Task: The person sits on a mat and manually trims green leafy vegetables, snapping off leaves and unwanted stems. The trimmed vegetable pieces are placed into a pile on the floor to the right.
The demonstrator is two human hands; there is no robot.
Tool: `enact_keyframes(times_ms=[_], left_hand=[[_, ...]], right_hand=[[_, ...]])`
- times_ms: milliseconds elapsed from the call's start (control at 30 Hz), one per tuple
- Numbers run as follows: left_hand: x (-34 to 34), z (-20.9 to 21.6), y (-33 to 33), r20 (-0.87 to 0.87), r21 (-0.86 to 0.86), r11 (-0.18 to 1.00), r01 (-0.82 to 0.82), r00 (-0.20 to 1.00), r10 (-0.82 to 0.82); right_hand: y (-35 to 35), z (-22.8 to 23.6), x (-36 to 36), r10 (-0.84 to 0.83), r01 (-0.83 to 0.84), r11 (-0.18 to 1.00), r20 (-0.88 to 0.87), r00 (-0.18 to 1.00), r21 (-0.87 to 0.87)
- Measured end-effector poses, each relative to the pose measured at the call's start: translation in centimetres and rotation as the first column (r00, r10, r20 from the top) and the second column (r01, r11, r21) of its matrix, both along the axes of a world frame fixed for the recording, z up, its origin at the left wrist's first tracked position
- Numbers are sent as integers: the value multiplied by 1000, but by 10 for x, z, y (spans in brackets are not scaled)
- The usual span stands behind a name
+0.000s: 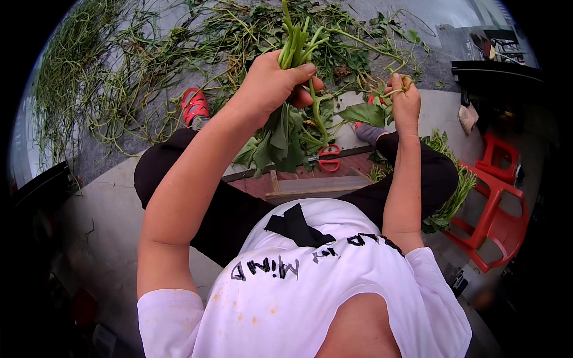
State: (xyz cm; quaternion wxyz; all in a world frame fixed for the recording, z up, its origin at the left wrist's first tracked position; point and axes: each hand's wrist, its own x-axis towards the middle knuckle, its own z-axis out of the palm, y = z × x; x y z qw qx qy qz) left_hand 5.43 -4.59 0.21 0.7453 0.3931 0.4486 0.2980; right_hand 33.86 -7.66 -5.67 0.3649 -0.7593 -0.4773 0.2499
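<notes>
My left hand (276, 85) is closed round a bunch of green leafy stems (293, 48). The cut-looking ends point up past my thumb, and broad dark leaves (280, 138) hang below the fist. To the right, my right hand (406, 102) pinches a thin green vine (391, 61) between thumb and fingers. A large leaf (362, 113) spreads beside that hand. Below the hanging leaves, red-handled scissors (329, 158) lie on a reddish surface between my knees; their blades are partly hidden by leaves.
A wide heap of tangled vines (161, 65) covers the grey ground ahead. At my right knee lies a pile of green stems (456, 194) next to a red plastic stool (495, 221). A wooden board edge (313, 185) sits close in front of me.
</notes>
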Motion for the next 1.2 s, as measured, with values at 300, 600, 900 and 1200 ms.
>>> enact_keyframes(times_ms=[300, 600, 900, 1200], left_hand=[[-3, 3, 14, 158, -112, 993, -43, 986, 60], [1, 6, 9, -300, 457, 886, 74, 951, 75], [25, -9, -21, -143, 408, 898, 162, 983, -112], [16, 14, -19, -93, 187, 941, 284, 958, -271]], right_hand=[[-29, 53, -100, 316, -579, 815, -833, 454, -6], [-25, 50, -86, 302, -378, 925, -520, 799, -44], [-18, 80, -90, 356, -393, 918, 324, 877, 56], [3, 9, -17, 105, -29, 990, 595, 797, -136]])
